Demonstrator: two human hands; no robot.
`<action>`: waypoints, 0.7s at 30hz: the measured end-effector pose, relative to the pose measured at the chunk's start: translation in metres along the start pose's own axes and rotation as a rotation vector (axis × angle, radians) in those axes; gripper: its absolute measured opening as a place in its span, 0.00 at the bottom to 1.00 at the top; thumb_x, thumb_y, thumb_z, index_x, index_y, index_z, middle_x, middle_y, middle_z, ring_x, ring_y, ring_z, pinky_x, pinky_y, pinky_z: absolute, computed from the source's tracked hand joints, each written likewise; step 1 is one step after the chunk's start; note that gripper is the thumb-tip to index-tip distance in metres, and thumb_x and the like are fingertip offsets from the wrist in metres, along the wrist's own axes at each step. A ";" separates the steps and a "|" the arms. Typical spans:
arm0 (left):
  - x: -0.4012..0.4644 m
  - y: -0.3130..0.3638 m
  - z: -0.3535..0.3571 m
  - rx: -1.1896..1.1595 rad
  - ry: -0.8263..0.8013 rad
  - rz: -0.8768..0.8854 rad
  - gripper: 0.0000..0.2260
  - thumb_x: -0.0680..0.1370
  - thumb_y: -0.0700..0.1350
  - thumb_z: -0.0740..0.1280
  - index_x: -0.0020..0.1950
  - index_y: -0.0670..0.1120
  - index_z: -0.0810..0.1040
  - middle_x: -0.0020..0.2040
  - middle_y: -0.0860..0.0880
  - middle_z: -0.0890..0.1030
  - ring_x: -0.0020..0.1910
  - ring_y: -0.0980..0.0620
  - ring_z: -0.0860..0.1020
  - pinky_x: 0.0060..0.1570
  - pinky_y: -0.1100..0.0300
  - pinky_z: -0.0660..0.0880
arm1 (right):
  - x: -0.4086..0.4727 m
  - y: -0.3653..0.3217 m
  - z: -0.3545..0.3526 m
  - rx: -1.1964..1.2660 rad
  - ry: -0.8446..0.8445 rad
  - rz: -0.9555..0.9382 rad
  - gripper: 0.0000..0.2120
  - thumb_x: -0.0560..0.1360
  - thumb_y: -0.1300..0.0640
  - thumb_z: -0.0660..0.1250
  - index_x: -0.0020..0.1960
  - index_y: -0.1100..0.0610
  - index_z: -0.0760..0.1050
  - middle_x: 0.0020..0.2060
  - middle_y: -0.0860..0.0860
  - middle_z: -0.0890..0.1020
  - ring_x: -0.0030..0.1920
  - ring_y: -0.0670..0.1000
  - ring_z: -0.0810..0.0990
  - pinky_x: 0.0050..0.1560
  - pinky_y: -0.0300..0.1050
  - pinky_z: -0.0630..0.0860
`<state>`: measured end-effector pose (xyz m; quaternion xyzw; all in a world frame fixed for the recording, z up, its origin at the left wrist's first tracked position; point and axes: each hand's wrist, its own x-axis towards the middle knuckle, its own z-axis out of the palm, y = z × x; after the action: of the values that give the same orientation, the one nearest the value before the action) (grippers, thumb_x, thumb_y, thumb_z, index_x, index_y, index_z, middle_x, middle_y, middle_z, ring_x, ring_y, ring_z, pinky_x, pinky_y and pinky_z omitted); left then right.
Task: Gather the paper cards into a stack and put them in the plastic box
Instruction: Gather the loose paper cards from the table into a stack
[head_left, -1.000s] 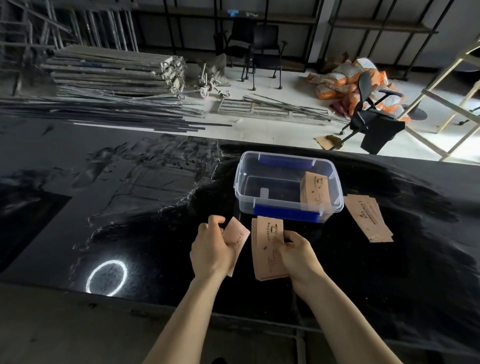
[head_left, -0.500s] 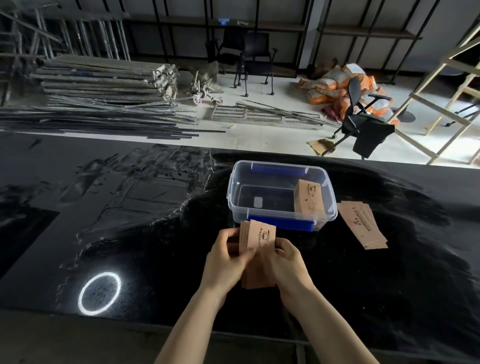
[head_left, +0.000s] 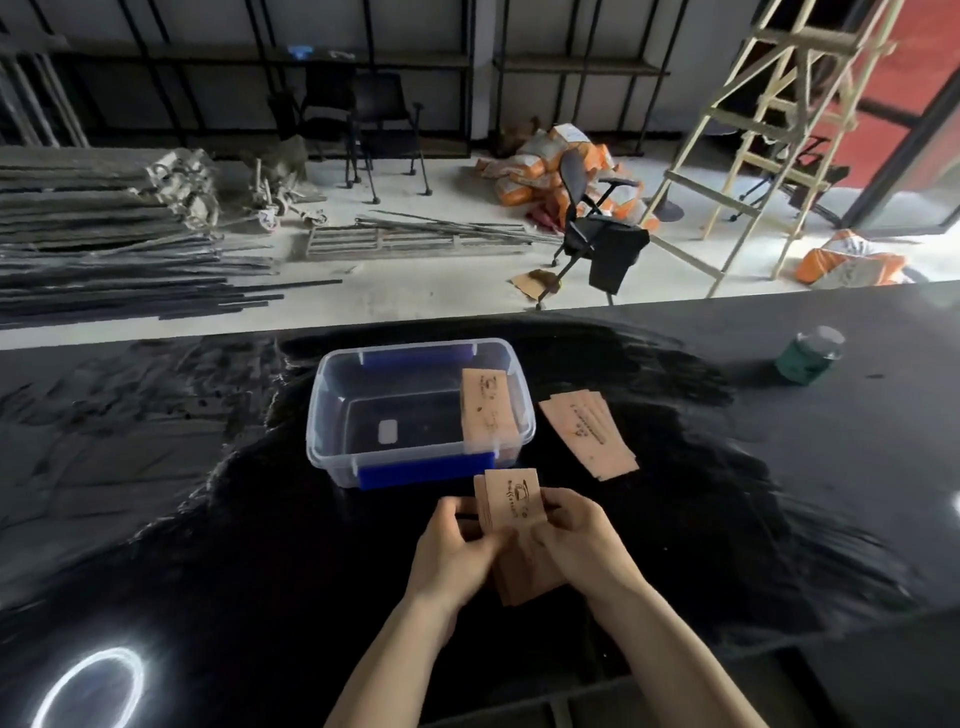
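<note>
A stack of tan paper cards (head_left: 511, 506) is held upright between my left hand (head_left: 457, 548) and my right hand (head_left: 582, 540), just in front of the clear plastic box (head_left: 332, 415) with blue clips. Both hands press on the stack from either side. Inside the box, one bundle of cards (head_left: 488, 410) leans against its right wall. Another fanned pile of cards (head_left: 589, 434) lies flat on the black table to the right of the box.
A green glass jar (head_left: 808, 356) stands at the table's far right. A bright ring reflection (head_left: 91, 688) shows on the glossy black table (head_left: 208, 519) at near left. Beyond the far edge are metal bars, chairs, orange sacks and a wooden ladder.
My left hand brought its loose card over to the stack in my right hand, and both hands now hold the cards together, raised upright. The view has shifted right, showing the jar.
</note>
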<state>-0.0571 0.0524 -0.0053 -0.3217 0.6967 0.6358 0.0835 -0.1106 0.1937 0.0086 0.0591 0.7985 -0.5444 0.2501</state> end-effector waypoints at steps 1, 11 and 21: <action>0.005 0.005 0.011 0.009 -0.008 0.007 0.24 0.69 0.52 0.80 0.61 0.53 0.76 0.55 0.50 0.84 0.51 0.52 0.84 0.56 0.48 0.83 | 0.003 0.002 -0.009 0.007 0.034 0.005 0.14 0.75 0.68 0.67 0.54 0.52 0.81 0.48 0.54 0.89 0.46 0.54 0.89 0.49 0.55 0.87; 0.034 0.040 0.087 0.132 -0.027 0.040 0.29 0.72 0.52 0.78 0.71 0.50 0.73 0.63 0.48 0.82 0.60 0.48 0.82 0.59 0.47 0.82 | 0.032 0.017 -0.077 0.034 0.211 0.005 0.13 0.75 0.64 0.72 0.56 0.51 0.80 0.48 0.53 0.88 0.45 0.54 0.89 0.45 0.55 0.88; 0.057 0.083 0.121 0.299 0.214 0.185 0.26 0.76 0.51 0.74 0.71 0.46 0.73 0.62 0.46 0.84 0.60 0.46 0.83 0.60 0.49 0.80 | 0.075 -0.020 -0.095 -0.136 0.347 -0.139 0.15 0.77 0.59 0.70 0.62 0.51 0.83 0.52 0.50 0.89 0.49 0.52 0.87 0.55 0.52 0.85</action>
<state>-0.1828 0.1454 0.0121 -0.3062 0.8148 0.4923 -0.0027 -0.2147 0.2574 0.0170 0.0795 0.8667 -0.4868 0.0740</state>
